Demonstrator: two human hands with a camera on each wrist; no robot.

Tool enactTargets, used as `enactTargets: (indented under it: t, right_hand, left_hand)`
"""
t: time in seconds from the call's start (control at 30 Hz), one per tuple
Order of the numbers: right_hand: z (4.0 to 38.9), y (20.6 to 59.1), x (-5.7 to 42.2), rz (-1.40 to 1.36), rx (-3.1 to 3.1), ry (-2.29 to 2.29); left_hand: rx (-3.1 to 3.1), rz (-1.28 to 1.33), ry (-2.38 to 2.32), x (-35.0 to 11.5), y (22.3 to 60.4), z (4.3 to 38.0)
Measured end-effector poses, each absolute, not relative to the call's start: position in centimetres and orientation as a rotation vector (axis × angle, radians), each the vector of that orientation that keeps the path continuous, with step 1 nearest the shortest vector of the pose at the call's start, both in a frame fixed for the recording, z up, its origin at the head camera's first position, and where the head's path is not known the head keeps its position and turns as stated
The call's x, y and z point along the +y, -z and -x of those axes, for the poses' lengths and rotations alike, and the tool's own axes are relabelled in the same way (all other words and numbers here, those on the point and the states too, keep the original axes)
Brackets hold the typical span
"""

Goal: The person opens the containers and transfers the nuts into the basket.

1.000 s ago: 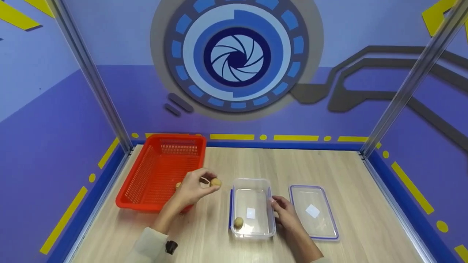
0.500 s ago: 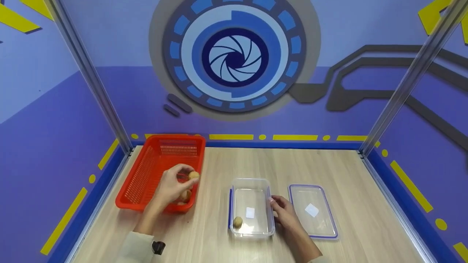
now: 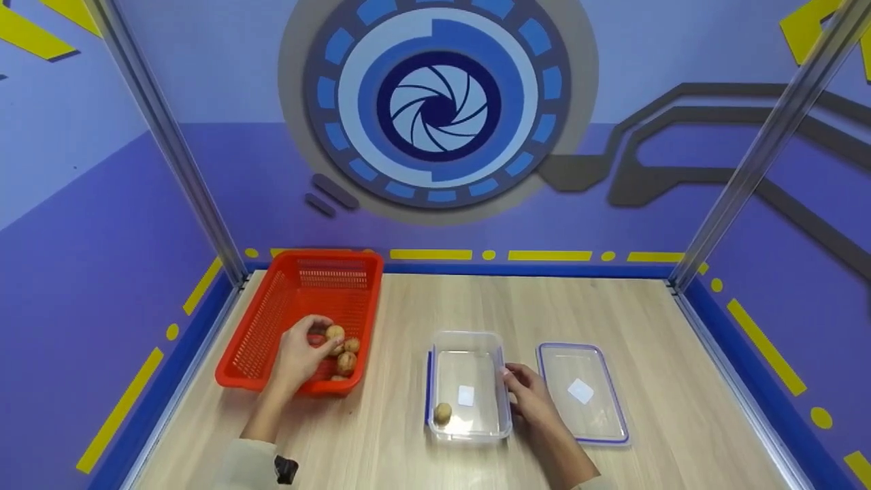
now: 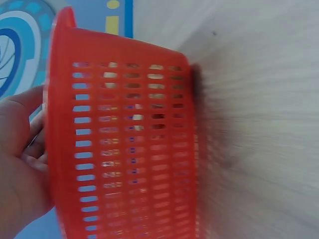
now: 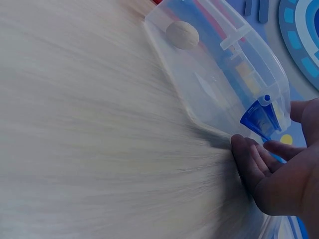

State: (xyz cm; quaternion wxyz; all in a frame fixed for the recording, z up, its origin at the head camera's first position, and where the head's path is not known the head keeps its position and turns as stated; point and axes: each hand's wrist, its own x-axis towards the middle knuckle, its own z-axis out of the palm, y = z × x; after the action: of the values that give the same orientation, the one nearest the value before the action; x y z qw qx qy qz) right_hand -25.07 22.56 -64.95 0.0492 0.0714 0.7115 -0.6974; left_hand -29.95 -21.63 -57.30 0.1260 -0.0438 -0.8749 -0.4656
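In the head view my left hand is inside the red basket, pinching a walnut between thumb and fingertips. Several other walnuts lie by the basket's right wall, just beside that hand. From the left wrist, the basket's slotted wall hides the fingertips and the walnut. My right hand holds the right side of a clear plastic container, thumb at the rim and fingers low against the outside. One walnut sits in the container's near left corner. A blue latch hangs next to my right thumb.
Right of the container, a clear lid with a purple-blue edge lies flat on the wooden table. Printed panels and metal posts enclose the table's back and sides.
My left hand has moved left with the walnut, from beyond the basket's right rim to down inside the basket. More walnuts there have come into sight. My right hand and the container stay put.
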Motion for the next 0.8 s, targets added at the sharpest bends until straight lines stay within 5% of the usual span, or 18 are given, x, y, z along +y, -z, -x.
enactTargets:
  t: [0.8]
  right_hand:
    - [25.33, 65.04, 22.66, -0.245, 2.182, 2.11]
  left_hand:
    - [-2.717, 0.052, 1.296, -21.28, 58.2, 30.27]
